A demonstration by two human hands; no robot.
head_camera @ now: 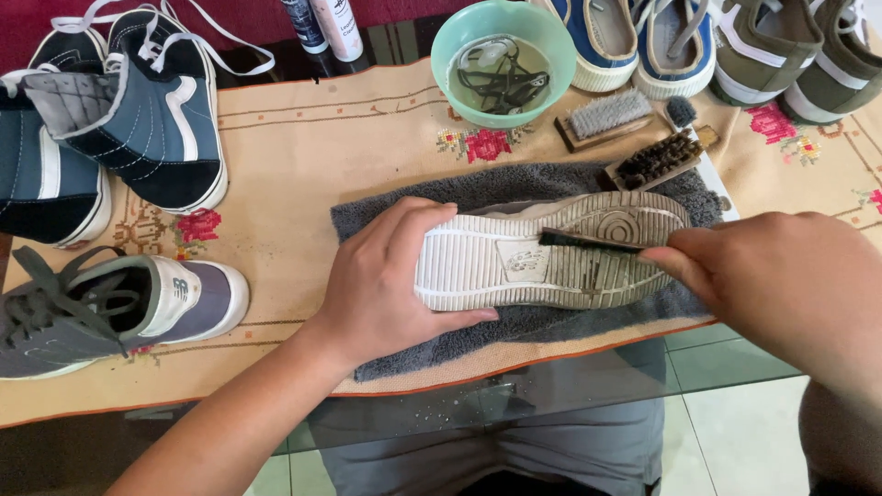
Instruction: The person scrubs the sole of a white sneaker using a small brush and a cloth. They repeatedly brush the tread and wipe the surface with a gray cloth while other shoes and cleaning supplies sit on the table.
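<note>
1. I am pressing my left hand around the heel end of an upturned white shoe, thumb curling under the near edge and fingers lying over the far edge, so the sole is facing up.
2. I am pinching a slim dark brush in my right hand, fingers pressed together on its handle; the bristles are touching the sole near the forefoot.
3. The shoe is lying on its side-to-side axis on a grey terry towel, which is covering an embroidered beige cloth with red flowers, at the middle of the table.
4. Progress, as I am judging it: the ribbed heel half is looking pale and clean, while the forefoot treads and the circular pattern on the right are still showing grey grime, so the scrubbing seems partly done, with the toe end remaining.
5. Materials: the sole is moulded rubber with fine parallel ridges; the towel is looped and soft.
6. At the far side a mint-green bowl is holding cloudy water with dark laces soaking.
7. To its right two wooden-backed brushes are lying, one pale-bristled, one brown.
8. At the left, blue suede high-tops and a grey sneaker are waiting.
</note>
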